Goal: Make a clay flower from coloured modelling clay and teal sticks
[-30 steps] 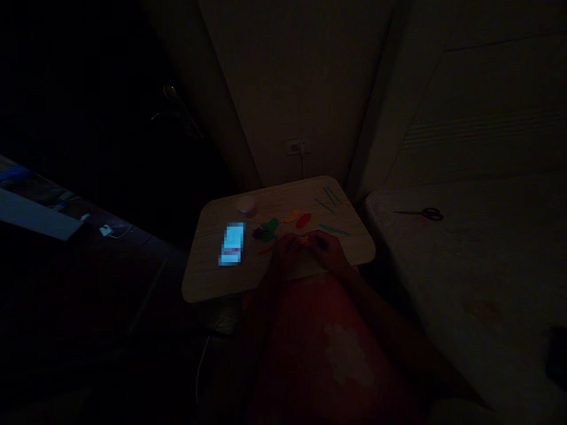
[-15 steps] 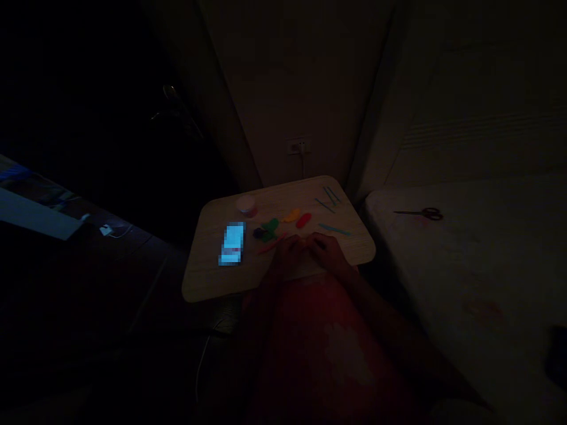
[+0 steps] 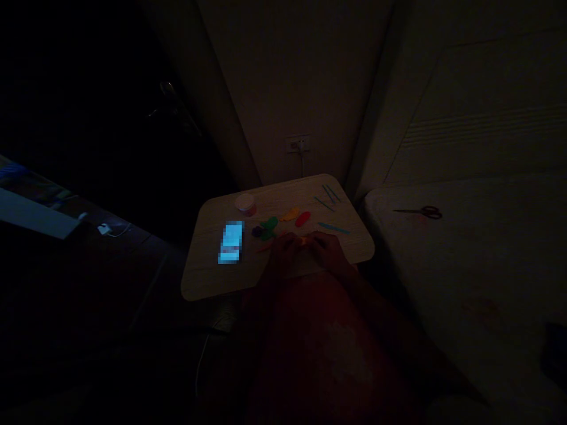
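Taken from both sides now, a small orange piece [image 3: 303,241] is pinched between the curled, nearly closed fingertips of the left hand [image 3: 283,251] and the right hand [image 3: 328,251]; the exact grip of each finger cannot be told in this gloom. It is held low over the near edge of the table [image 3: 201,277], presumably so that it is steadied close to the body. From there, the red piece [image 3: 303,219] is seen at twelve o'clock, the yellow piece [image 3: 290,214] at eleven, the green pieces [image 3: 269,223] at ten and the blue stick [image 3: 334,228] at two: an arc laid out, it seems, for easy reach. At nine, the lit screen [image 3: 231,242] is left uncovered, perhaps so it can be glanced at.
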